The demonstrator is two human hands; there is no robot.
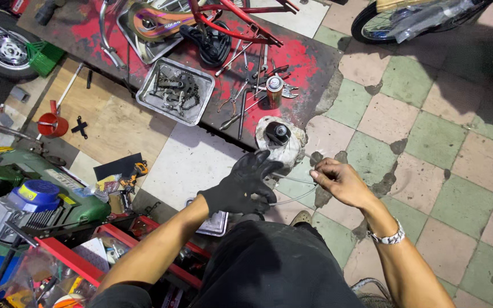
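Gloved left hand [241, 187], bare right hand [340, 181] pinch thin cable [298, 197].

The floor [429, 114] was laid in worn green and pink checker tiles, cracked and patched with dark filler in several places. A paint-stained red and black board [303, 63] lay across the upper area, beside pale wooden panels [109, 120] at left. Lighting was even and artificial in appearance. No walls or windows were in view.

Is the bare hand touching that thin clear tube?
Touching. The head view shows the right hand pinching the thin clear tube at its fingertips.
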